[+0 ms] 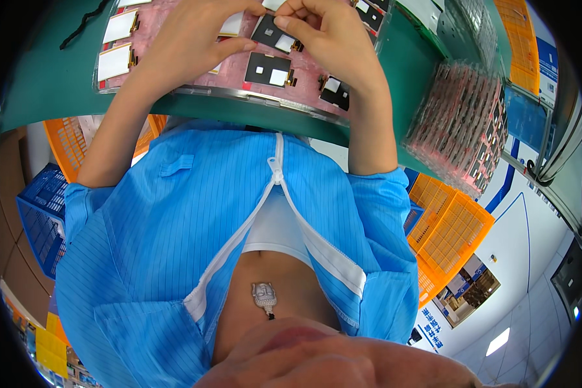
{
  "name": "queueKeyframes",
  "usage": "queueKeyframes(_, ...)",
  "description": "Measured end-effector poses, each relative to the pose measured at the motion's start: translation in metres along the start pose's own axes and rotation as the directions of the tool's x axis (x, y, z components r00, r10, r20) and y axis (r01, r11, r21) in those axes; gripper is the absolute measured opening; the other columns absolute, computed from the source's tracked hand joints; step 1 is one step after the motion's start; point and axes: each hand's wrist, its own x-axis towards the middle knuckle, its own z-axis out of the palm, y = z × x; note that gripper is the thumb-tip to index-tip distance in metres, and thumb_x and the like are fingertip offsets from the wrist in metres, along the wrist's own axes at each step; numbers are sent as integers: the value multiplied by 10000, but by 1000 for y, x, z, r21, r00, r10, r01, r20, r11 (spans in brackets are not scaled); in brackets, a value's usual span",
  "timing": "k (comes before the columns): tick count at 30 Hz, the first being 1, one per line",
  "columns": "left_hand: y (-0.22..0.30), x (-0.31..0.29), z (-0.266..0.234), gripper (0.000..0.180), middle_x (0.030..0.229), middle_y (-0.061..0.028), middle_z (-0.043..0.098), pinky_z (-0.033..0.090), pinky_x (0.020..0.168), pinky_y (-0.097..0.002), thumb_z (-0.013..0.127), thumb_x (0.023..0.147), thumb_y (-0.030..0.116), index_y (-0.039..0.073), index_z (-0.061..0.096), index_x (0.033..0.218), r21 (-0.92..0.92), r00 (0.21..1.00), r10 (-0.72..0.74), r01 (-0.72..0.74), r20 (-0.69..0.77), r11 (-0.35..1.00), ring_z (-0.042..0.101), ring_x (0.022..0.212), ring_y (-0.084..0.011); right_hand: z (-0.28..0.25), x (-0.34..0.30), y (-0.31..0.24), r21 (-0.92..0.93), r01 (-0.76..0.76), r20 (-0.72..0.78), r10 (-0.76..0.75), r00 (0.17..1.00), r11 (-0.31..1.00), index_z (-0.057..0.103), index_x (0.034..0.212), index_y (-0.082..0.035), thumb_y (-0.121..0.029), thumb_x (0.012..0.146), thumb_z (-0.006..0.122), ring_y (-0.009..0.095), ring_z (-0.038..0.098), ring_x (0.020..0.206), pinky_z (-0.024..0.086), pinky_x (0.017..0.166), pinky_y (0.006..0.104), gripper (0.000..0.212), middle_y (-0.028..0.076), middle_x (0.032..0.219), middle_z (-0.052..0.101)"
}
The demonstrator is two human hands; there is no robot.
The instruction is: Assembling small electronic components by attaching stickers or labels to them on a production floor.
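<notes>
A clear plastic tray with a pink lining lies before me and bears rows of small flat panels with flex cables. My right hand has its fingers drawn together, the thumb pressing on a black panel with a white square on it. At that panel's left side is my left hand, its thumb stretched out and apart from the forefinger, whose tip is near the panel's upper edge. Another black panel lies just below. White-faced panels sit at the tray's left. The upper fingertips are partly cut off.
The tray rests on a green work surface. A tall stack of filled clear trays stands at the right. Orange crates and a blue crate are beside me, below the table. A black cord lies at the upper left.
</notes>
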Motion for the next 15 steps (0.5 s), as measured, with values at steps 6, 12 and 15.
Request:
queueKeyframes(6, -15, -1, 9, 431, 1101, -131, 613, 473, 911, -417, 865, 699, 109, 26, 669, 1073, -314, 932, 242, -324, -271, 892, 584, 1053, -331, -2, 1, -3, -35, -14, -1, 14, 1000, 999, 684, 949, 31, -66, 928, 702, 125, 581, 660, 468, 594, 299, 100, 74, 746, 657)
queueKeyframes(12, 22, 9, -11, 426, 1093, -128, 616, 474, 910, -413, 866, 691, 102, 23, 673, 1062, 9, 1000, -17, 16, 22, 1000, 587, 1049, -328, -4, 1, -4, -107, -16, -12, 15, 1000, 994, 684, 940, 40, -63, 912, 697, 193, 625, 670, 495, 626, 338, 108, 127, 765, 678)
queueKeyframes(15, 18, -8, -15, 420, 1099, -116, 675, 503, 896, -427, 842, 752, 164, 72, 693, 1134, 433, 951, -283, 204, 124, 878, 634, 1052, -331, -2, 2, -6, -139, 20, -19, -23, 1000, 990, 686, 943, 42, -66, 906, 701, 222, 649, 683, 506, 639, 352, 115, 148, 777, 688)
